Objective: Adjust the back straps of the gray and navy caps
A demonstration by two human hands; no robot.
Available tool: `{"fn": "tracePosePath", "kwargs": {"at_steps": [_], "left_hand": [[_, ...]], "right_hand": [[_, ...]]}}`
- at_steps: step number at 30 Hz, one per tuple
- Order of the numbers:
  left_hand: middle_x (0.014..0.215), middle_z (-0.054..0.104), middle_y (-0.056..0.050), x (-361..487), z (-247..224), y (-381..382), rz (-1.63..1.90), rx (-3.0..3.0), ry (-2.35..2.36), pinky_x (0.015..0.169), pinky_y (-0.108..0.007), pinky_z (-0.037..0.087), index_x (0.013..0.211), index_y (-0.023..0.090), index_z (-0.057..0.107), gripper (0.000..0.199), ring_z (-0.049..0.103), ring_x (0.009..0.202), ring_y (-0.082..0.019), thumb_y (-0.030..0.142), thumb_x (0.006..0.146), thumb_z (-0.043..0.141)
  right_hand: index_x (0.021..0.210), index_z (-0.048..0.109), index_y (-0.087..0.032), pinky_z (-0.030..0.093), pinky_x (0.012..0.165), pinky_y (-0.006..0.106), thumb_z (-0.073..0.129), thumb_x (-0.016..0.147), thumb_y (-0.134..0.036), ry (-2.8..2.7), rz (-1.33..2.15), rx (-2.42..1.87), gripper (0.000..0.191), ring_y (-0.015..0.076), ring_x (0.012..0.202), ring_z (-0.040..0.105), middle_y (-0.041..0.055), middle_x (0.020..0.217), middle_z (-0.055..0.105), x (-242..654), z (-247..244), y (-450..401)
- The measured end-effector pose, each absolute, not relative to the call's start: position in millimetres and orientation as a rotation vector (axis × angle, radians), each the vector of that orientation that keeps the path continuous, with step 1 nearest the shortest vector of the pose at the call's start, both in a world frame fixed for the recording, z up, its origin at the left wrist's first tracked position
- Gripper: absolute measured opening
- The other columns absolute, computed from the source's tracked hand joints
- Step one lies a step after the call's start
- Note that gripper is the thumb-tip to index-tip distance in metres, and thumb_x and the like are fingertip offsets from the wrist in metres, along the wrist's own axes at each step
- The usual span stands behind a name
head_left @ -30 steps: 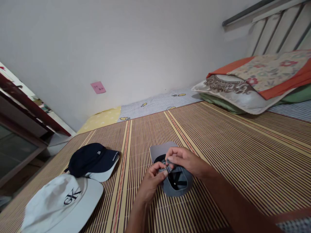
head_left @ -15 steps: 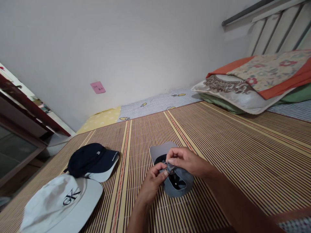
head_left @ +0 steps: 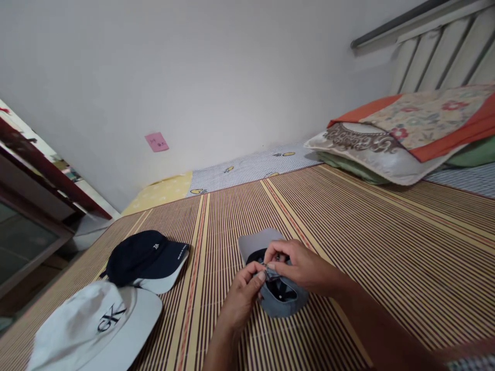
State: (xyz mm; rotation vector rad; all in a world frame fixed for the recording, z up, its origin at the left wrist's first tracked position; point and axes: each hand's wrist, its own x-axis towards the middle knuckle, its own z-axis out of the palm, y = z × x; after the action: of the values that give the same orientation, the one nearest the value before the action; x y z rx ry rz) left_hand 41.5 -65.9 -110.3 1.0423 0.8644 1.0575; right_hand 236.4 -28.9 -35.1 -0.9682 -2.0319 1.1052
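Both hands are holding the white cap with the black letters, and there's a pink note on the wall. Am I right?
Not quite: the head view shows the left hand and right hand holding the grey-blue baseball cap; the white baseball cap lies to their left. The pink note is on the wall, as you said.

I'm in a home, in what looks like a bedroom: a striped slatted mat spreads before me over checked bedding, which shows along the mat's far edge. Stacked pillows sit at the mat's far right, with what looks like a radiator rising behind that end.
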Motion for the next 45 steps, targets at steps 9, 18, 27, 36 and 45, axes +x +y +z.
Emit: {"fn": "tracePosePath", "kwargs": {"at_steps": [9, 18, 27, 36, 45], "left_hand": [[0.062, 0.050, 0.006, 47, -101, -67, 1.063, 0.987, 0.867, 0.055, -0.023, 0.026, 0.087, 0.016, 0.062, 0.038, 0.035, 0.053, -0.008, 0.049, 0.082, 0.079], [0.062, 0.050, 0.005, 48, -99, -67, 1.068, 0.995, 0.830, 0.055, -0.023, 0.025, 0.082, 0.015, 0.062, 0.038, 0.034, 0.053, -0.007, 0.048, 0.082, 0.080], [0.063, 0.050, 0.005, 47, -103, -67, 1.065, 1.002, 0.836, 0.054, -0.023, 0.026, 0.081, 0.016, 0.060, 0.037, 0.035, 0.054, -0.008, 0.047, 0.084, 0.078], [0.063, 0.049, 0.005, 48, -105, -67, 1.085, 1.007, 0.811, 0.055, -0.023, 0.025, 0.078, 0.017, 0.057, 0.038, 0.034, 0.055, -0.008, 0.048, 0.083, 0.079], [0.058, 0.049, 0.006, 49, -94, -68, 1.091, 0.968, 0.852, 0.055, -0.023, 0.026, 0.079, 0.015, 0.061, 0.043, 0.034, 0.052, -0.008, 0.052, 0.077, 0.083]], "right_hand": [[0.083, 0.066, -0.021, 0.040, 0.062, 0.027, 0.061, 0.085, -0.019, -2.057, 1.066, -0.997, 0.006, 0.0132, 0.070, 0.056, -0.0026, 0.078, 0.066, 238, -44, -27], [0.082, 0.068, -0.021, 0.040, 0.069, 0.029, 0.064, 0.085, -0.020, -2.092, 1.081, -0.956, 0.006, 0.0157, 0.076, 0.059, -0.0002, 0.082, 0.068, 236, -39, -29], [0.082, 0.067, -0.020, 0.040, 0.070, 0.028, 0.065, 0.085, -0.017, -2.047, 1.102, -0.879, 0.004, 0.0138, 0.073, 0.056, -0.0018, 0.081, 0.066, 235, -39, -30], [0.086, 0.067, -0.020, 0.042, 0.077, 0.030, 0.060, 0.089, -0.017, -2.055, 0.960, -0.845, 0.008, 0.0162, 0.083, 0.060, 0.0002, 0.087, 0.067, 228, -42, -30], [0.086, 0.073, -0.020, 0.042, 0.065, 0.027, 0.062, 0.085, -0.019, -2.033, 1.099, -0.899, 0.011, 0.0138, 0.069, 0.058, -0.0003, 0.078, 0.068, 249, -38, -22]]}}
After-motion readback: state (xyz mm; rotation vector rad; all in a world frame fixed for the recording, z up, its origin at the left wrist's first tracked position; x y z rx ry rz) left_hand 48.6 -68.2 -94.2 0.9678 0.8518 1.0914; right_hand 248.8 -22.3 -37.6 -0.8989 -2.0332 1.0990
